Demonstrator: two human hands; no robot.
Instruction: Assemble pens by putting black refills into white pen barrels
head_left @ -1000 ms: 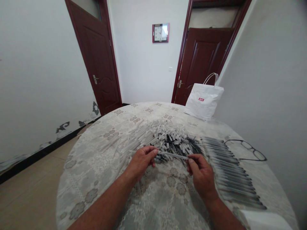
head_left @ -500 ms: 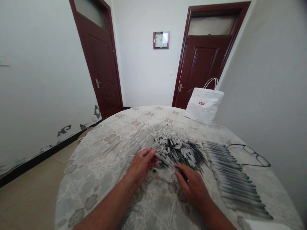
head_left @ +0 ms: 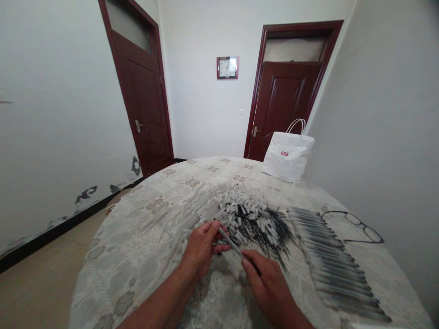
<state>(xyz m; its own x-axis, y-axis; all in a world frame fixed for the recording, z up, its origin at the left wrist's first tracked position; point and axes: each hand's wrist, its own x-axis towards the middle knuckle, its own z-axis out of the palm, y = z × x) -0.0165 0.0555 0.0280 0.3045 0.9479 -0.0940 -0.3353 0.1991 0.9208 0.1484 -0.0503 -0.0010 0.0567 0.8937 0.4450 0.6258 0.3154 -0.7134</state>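
Note:
A slim pen [head_left: 231,241] with a pale barrel slants between my hands, low over the table. My left hand [head_left: 203,246] pinches its upper end between thumb and fingers. At the lower end, my right hand [head_left: 265,279] has its thumb and index finger closed on the pen. Just beyond lies a loose pile: pale pen barrels [head_left: 197,208] on the left, short white caps [head_left: 243,198] in the middle and thin dark refills [head_left: 281,225] on the right. The small parts under my left fingertips are hard to make out.
Right of the pile, several pens [head_left: 338,262] with dark ends lie side by side in a long row. Black-framed glasses [head_left: 360,224] rest beyond them. A white bag [head_left: 288,157] stands at the back right of the round table, covered by a patterned tablecloth [head_left: 123,256].
Both hands have come slightly nearer to me and to the left with the pen still held between them. The camera view has tilted up a little.

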